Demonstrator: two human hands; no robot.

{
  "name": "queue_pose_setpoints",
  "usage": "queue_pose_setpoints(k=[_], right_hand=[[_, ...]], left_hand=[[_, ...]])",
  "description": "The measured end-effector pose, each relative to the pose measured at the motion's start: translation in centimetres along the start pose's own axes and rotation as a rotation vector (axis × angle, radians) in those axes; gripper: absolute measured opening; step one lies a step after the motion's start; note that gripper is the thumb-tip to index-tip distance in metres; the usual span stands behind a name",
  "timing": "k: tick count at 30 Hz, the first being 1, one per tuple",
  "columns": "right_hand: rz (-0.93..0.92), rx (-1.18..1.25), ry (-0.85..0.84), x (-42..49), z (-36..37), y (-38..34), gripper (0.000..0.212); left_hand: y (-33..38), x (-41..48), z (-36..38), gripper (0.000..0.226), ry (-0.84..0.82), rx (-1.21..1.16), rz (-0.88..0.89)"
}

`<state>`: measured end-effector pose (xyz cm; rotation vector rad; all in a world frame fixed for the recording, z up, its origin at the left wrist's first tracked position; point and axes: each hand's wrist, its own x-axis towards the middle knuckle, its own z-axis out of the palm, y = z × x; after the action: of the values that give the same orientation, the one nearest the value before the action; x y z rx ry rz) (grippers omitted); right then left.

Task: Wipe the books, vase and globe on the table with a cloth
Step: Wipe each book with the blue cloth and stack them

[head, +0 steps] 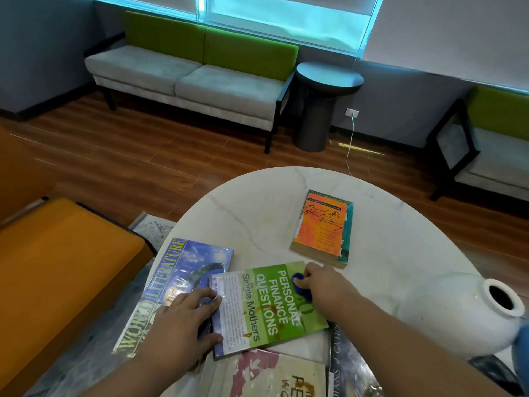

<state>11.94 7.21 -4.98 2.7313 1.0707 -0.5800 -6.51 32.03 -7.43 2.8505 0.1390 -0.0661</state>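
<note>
A lounge or waiting room: a grey-and-green sofa (194,73) under a window (286,15) with blinds, a matching armchair (486,144), a dark round side table (329,78), wood-plank floor (128,156), and a round marble table (257,207) carrying books (322,227).

Bare arms reach in from below, the left forearm (134,368) and the right forearm (400,333). The left hand (183,319) lies palm down, fingers straight and pressing, thumb splayed. The right hand (323,285), further forward, curls its fingers round a blue cloth (300,283), knuckles up.
</note>
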Motion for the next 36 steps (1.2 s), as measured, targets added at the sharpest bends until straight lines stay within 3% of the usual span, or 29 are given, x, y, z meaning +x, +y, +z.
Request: queue_pose_setpoints(k=[4, 11, 18, 25, 30, 33, 36], right_hand=[[0.083, 0.123, -0.113, -1.5, 0.6, -0.1, 0.033], [0.2, 0.201, -0.107, -3.4, 1.6, -1.4, 0.031], [0.276, 0.184, -0.09, -4.8, 2.8, -3.2, 0.036], [0.307, 0.151, -0.238, -5.3, 1.2, -3.5, 0.03], [0.307, 0.106, -0.324, -5.4, 0.5, -3.7, 0.027], [0.242, 0.224, -0.214, -5.4, 0.8, -4.5, 0.032], [0.316, 0.268, -0.192, -5.1, 0.7, -3.4, 0.034]], left_hand=[[0.0, 0.2, -0.2, 0.066, -0.016, 0.004, -0.018], [0.2, 0.2, -0.8, 0.085, -0.089, -0.027, -0.054], [0.6, 0.2, -1.3, 0.086, -0.164, -0.051, -0.058], [0.7, 0.2, -1.3, 0.08, -0.159, -0.035, -0.049], [0.4, 0.2, -0.8, 0.092, -0.126, -0.035, -0.045], [0.1, 0.4, -0.6, 0.092, -0.106, -0.031, -0.056], [0.3, 0.4, -0.8, 0.086, -0.111, -0.038, -0.048]])
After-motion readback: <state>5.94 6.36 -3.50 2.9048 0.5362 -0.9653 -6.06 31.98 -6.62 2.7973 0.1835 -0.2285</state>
